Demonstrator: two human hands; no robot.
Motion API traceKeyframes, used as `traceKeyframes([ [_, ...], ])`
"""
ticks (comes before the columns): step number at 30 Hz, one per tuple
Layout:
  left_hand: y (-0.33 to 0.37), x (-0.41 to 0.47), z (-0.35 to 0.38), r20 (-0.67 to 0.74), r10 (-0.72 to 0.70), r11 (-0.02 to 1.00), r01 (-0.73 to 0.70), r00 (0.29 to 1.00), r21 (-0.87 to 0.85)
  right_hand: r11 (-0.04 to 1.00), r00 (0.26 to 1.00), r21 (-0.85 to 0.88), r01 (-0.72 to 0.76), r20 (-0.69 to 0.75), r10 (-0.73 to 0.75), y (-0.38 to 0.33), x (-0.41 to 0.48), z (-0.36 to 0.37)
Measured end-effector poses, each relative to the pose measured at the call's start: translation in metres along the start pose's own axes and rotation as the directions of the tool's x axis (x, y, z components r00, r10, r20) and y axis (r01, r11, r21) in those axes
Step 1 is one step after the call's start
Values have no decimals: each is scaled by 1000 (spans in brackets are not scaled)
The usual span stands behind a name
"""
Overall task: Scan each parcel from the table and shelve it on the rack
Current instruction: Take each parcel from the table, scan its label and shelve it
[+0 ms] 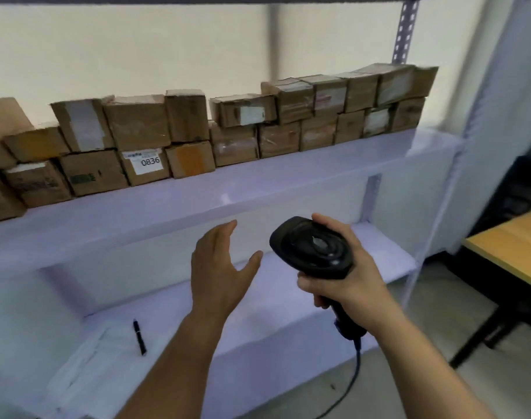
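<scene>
While right hand (350,278) grips scanner (312,249), cable (354,378) cut off, far parcel labels (376,122) blurred

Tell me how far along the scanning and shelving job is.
Done: many cardboard parcels stand stacked along the rack's middle shelf. In hand: the right hand grips the scanner; the left hand is open, holding no parcel. Left: only a table corner shows, without parcels, so the remainder cannot be told.
</scene>
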State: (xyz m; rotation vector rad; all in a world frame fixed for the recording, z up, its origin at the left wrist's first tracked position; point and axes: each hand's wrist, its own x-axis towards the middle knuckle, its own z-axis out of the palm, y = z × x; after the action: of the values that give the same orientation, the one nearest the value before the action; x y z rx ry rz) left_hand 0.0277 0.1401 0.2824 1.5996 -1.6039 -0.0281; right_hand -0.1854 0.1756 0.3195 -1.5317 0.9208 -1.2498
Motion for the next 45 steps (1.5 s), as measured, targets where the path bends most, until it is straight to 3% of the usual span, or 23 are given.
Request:
traceKeyframes([
  [9, 130, -18, 121, 179, 195, 973, -167, 964, -160, 998, 967, -45, -32, -252, 20, 4, -62, -138],
  [16, 209, -15, 200, 276, 372, 917, -305, 886, -256, 995, 893, -89, -42, -449, -2, 17, -90, -222],
  [23, 295, -8, 292, 320, 503, 834, -353, 803, -425, 983, 801, -148, -110, -599, -1, 22, -101, -309],
  [35, 434, 4, 427, 388, 694, 682, -379, 607, -626, 937, 577, -185, -297, -816, 21, 19, -107, -442],
  [45, 527, -62, 487, 408, 802, 573, -370, 436, -731, 927, 364, -126, -352, -931, 12, 15, -178, -507],
])
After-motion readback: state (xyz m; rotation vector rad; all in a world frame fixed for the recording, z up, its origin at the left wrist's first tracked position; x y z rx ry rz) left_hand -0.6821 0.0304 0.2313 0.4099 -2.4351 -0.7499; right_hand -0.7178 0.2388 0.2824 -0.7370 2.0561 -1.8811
